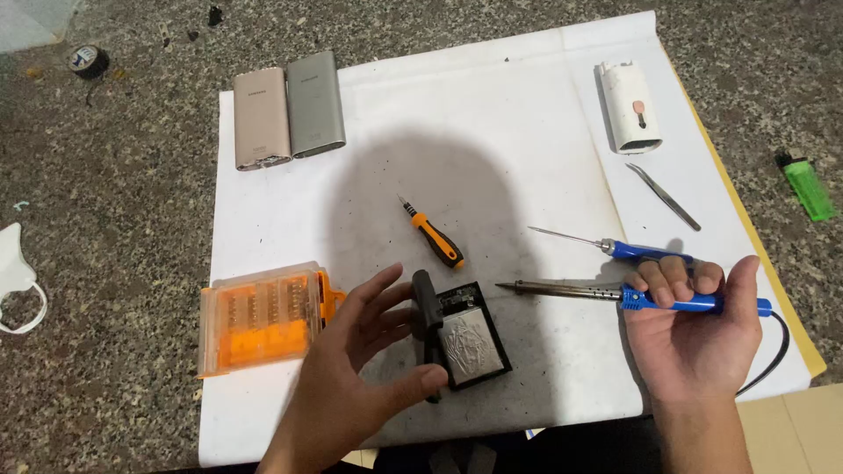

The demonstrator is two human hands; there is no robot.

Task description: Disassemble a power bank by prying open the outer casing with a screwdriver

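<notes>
Fingers of the right hand [694, 329] are curled shut around the blue handle of a soldering iron [615, 296], held level with its metal tip pointing left toward the middle of the sheet; its black cord runs off to the right. Left hand [351, 369] is open, fingers spread, thumb and fingertips touching the left edge of a small black opened device [465, 333], which lies on the near middle of the white sheet [492, 123] with a silvery crinkled pad exposed on top. A black strip stands along the device's left side, against the fingers.

Just far of the device lies a small screwdriver with orange and black handle [430, 235], tip pointing far-left. Far of the iron lies a second blue-handled tool with a thin needle-like shaft [615, 247], partly behind the right fingers. Left of the left hand sits an orange bit case with a clear lid [259, 316], touching the sheet's left edge. At far left lie two slim power banks side by side, one rose-gold [261, 118], one grey [314, 104]. At far right lies a white cylindrical casing [629, 107], with metal tweezers [665, 197] near it. A green lighter [806, 186] rests off the sheet on the speckled stone surface [114, 219] at right
</notes>
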